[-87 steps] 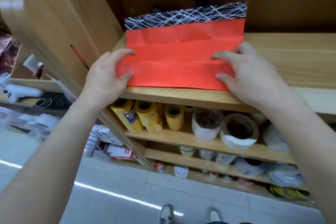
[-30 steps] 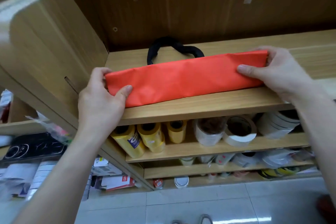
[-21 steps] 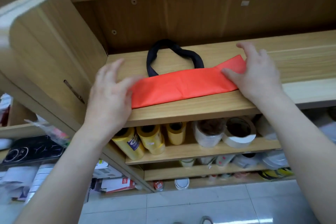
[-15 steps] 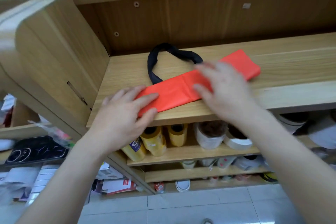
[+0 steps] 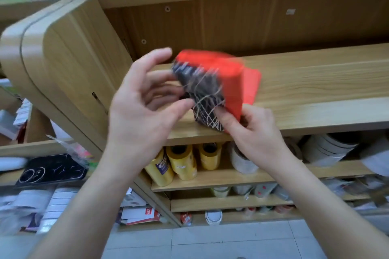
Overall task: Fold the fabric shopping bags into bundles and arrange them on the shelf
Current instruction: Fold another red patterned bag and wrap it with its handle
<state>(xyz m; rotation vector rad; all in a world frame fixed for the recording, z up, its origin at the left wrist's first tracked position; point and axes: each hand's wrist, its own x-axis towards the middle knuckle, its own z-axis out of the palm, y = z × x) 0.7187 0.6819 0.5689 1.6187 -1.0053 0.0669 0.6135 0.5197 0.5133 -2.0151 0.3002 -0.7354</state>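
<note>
Right hand point(image 5: 252, 130): narrow grip, thumb and fingers pinch the lower front corner of the orange bag point(image 5: 229, 73). Left hand point(image 5: 145, 99): wide grip, fingers spread just beside the bag's left end. Contact is too blurred to tell.

The bag is a thick folded block with its black line-patterned trim facing the camera. It is tilted up over the front part of the wooden shelf point(image 5: 315, 90), and an orange flap lies flat behind it. No handle in view.

Step looks like the last tuck or roll. To do it well, keep the right pinch tight so the layers don't spring open. Bring the left hand in to square the loose end, then set the bundle down flat, back from the front lip.

Around: the side panel point(image 5: 69, 48) stands close on the left and limits left elbow room. The shelf board to the right shows bare wood. Below are yellow rolls point(image 5: 183, 162) and white tape rolls point(image 5: 242, 160), and a black phone case point(image 5: 52, 172) lies far left. None of them are in the way. The top shelf goods are blurred.
</note>
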